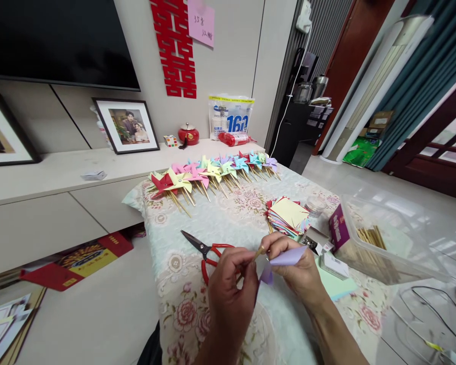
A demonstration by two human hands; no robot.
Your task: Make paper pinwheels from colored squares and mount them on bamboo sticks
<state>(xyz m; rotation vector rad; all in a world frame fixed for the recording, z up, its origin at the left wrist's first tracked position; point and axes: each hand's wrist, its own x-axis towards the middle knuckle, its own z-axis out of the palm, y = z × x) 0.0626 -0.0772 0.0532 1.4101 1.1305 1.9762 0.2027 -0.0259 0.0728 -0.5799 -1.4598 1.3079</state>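
Lilac paper (pixel 289 257), folded and partly curled, held in the right hand (pixel 301 279) above the near part of the table, thumb below and fingers bent over the top. With the left hand (pixel 231 284), pinches the end of a wooden stick (pixel 259 252) between thumb and forefinger, right up against the right fingertips. Narrow grip on both sides; cannot tell about any join between stick and paper behind the fingers.

Just beyond the left hand, on the floral tablecloth (pixel 182 314), shows red-handled scissors (pixel 200 245), blades pointing away to the left, handles partly hidden. Past the right hand, shows a stack of cut paper squares (pixel 291 212), pale yellow on top, with a small open box of metal pins (pixel 309 242), a small white box (pixel 333 265) and pale green sheets (pixel 342 288) nearer. Farther right, a clear plastic bin (pixel 399 220) with a bundle of wooden sticks inside (pixel 372 237).

Along the far side of the table, a long row of pinwheels on sticks (pixel 213 172) in red, yellow, pink, green, blue and purple. Behind, on the white cabinet (pixel 57 175), a puzzle cube (pixel 171 141) beside a red lidded pot (pixel 188 135)
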